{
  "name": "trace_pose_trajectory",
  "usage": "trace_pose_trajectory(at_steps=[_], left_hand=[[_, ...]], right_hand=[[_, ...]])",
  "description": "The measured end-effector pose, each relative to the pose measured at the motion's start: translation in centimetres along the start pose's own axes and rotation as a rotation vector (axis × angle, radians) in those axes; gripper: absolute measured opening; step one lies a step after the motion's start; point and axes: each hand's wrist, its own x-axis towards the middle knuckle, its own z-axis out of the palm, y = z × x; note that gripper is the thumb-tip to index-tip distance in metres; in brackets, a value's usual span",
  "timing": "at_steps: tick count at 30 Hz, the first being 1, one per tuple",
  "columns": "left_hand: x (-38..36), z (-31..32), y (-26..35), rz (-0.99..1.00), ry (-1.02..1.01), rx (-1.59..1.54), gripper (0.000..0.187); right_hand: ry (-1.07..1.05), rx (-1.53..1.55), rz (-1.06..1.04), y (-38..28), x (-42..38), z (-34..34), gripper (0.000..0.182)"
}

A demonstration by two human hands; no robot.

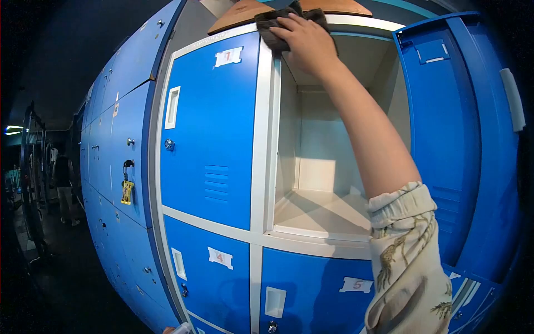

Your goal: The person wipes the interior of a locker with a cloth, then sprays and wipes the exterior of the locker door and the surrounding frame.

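Note:
My right hand (305,43) is up at the top edge of the locker frame, its fingers pressed over a dark brown cloth (271,38). The cloth lies against the white upper rail, near the post between locker door 1 (214,122) and the open compartment (325,150). Its blue door (445,139) is swung out to the right. At the bottom edge, only a sliver of my left hand (168,330) shows, beside a whitish, translucent piece (182,328) that is mostly cut off. The fingers of that hand are out of view.
Brown wooden pieces (239,15) rest on top of the lockers. Doors 4 (211,289) and 5 (317,284) are closed below. Older blue lockers (119,161) stand at left, with a key and yellow tag (127,192) hanging. A person (64,183) stands in the dark background.

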Motion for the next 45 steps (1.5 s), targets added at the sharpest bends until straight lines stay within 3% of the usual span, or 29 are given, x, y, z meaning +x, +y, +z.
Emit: trace_pose_trajectory(at_steps=[3, 5, 7, 8, 11, 15, 16, 22, 24, 25, 27, 30, 31, 33, 35, 37, 38, 40, 45], left_hand=[[0.7, 1.2, 0.3, -0.04, -0.05, -0.001, 0.063], [0.8, 1.9, -0.7, 0.008, -0.055, -0.044, 0.063], [1.2, 2.1, -1.5, 0.024, -0.098, -0.062, 0.063], [1.1, 2.1, -1.4, 0.026, -0.115, -0.036, 0.063], [1.0, 1.9, -0.3, 0.043, -0.131, -0.009, 0.064], [0.6, 1.4, -0.6, -0.042, -0.099, -0.102, 0.063], [0.4, 1.3, -0.6, -0.092, -0.09, -0.124, 0.062], [0.0, 1.3, -1.1, 0.122, 0.014, 0.101, 0.061], [-0.2, 1.4, -0.7, -0.073, -0.006, 0.02, 0.061], [-0.3, 1.5, -0.5, -0.173, -0.017, -0.022, 0.061], [-0.3, 1.9, -1.6, -0.129, -0.04, -0.028, 0.061], [0.5, 2.1, -1.7, 0.004, -0.049, 0.039, 0.061], [0.7, 2.3, -1.7, 0.052, -0.055, 0.068, 0.061], [1.0, 2.7, -2.2, -0.027, -0.074, 0.013, 0.06], [1.3, 3.2, -2.4, -0.053, -0.091, -0.024, 0.059], [1.7, 3.7, -2.1, -0.026, -0.103, -0.042, 0.058], [1.8, 3.6, -2.2, -0.043, -0.106, -0.058, 0.058], [1.9, 3.5, -2.4, -0.076, -0.108, -0.096, 0.058], [2.1, 2.8, -1.6, -0.068, -0.103, -0.078, 0.061]], right_hand=[[-0.007, -0.302, 0.004, 3.6, -3.1, -2.3, 0.049], [0.096, -0.351, 0.115, 6.0, -5.9, -3.9, 0.046], [-0.02, -0.424, 0.34, 5.4, -6.3, -6.1, 0.043], [0.16, -0.439, 0.246, 6.1, -6.3, -5.2, 0.025], [0.106, -0.452, 0.37, 4.6, -5.6, -4.8, 0.025], [-0.027, -0.339, 0.476, 2.5, -5.0, -3.6, 0.042], [0.011, -0.3, 0.417, 1.8, -4.7, -3.4, 0.04], [-0.061, -0.184, 0.325, -3.4, -1.2, -0.2, 0.031], [-0.066, -0.199, 0.325, -3.6, -1.0, 0.0, 0.03], [0.065, -0.181, 0.268, -3.1, -1.0, 0.1, 0.018], [-0.103, -0.27, 0.19, -1.8, -1.5, -0.6, 0.027], [-0.151, -0.519, 0.081, -0.2, -1.1, -1.6, 0.025], [-0.217, -0.511, 0.123, 0.6, -1.4, -2.3, 0.024], [-0.577, -0.571, 0.355, 1.4, 0.1, -4.0, 0.043], [-0.682, -0.801, 0.364, 2.4, 0.4, -6.9, 0.035], [-0.886, -0.8, 0.546, 4.1, 1.4, -8.8, 0.037], [-0.776, -0.942, 0.5, 5.0, 0.1, -8.5, 0.036], [-0.752, -0.813, 0.365, 7.9, -0.6, -9.1, 0.023], [-0.582, -0.727, 0.386, 6.4, -1.8, -8.5, 0.024]])
